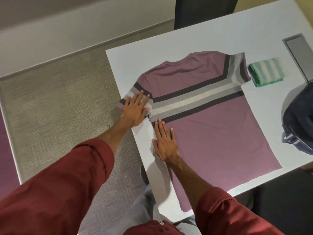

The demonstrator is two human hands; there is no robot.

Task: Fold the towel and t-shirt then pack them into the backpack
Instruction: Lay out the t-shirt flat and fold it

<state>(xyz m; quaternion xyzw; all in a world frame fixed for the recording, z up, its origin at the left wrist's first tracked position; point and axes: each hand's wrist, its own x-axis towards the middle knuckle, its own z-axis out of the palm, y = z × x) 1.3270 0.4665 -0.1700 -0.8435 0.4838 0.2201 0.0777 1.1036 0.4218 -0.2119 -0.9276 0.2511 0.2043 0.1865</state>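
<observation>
A mauve t-shirt [211, 136] with dark, grey and cream stripes lies spread flat on the white table [194, 39], collar toward the far edge. My left hand [135, 109] rests flat, fingers apart, on its left sleeve at the table's left edge. Just below the stripes, my right hand [165, 141] presses flat on the shirt's left side. A folded green and white striped towel [265, 72] sits beyond the right sleeve. The dark blue backpack [298, 119] stands at the table's right edge, partly cut off by the frame.
A grey rectangular cable hatch [299, 53] is set into the table at the far right. A dark chair back [203, 11] stands behind the far edge. Beige carpet [59, 107] lies to the left of the table.
</observation>
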